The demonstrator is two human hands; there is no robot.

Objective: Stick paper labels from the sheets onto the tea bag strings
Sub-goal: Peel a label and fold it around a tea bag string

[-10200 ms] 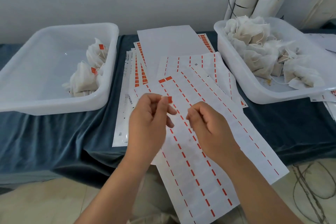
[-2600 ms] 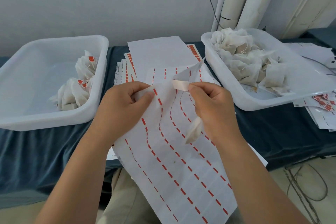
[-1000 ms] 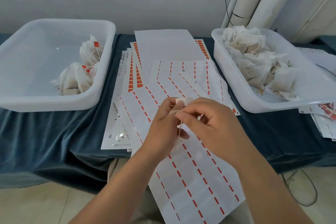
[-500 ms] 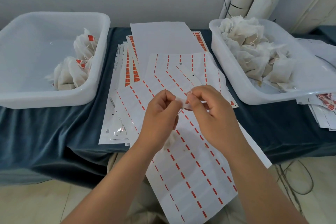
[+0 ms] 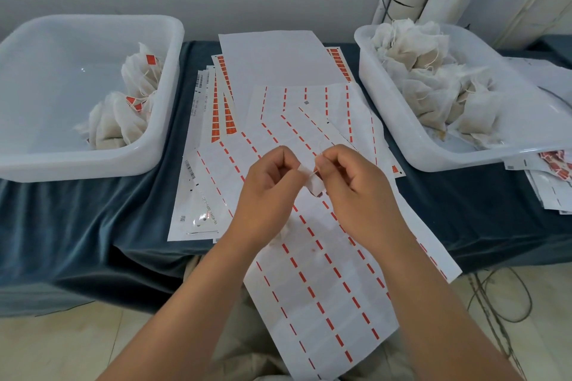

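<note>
My left hand and my right hand meet over the label sheets, fingertips almost touching. Between them hangs a small white paper label with a thin tea bag string running up from it; both hands pinch it. A white tea bag shows partly under my left wrist. The top sheet is white with rows of red dashes and hangs over the table's front edge.
A white tub on the left holds a few tea bags with red labels. A white tub on the right is piled with unlabelled tea bags. More sheets lie at far right. Blue cloth covers the table.
The hands stay together at the same spot, still pinching the label and string. The label now hangs lower between the fingertips. The camera has shifted only slightly.
</note>
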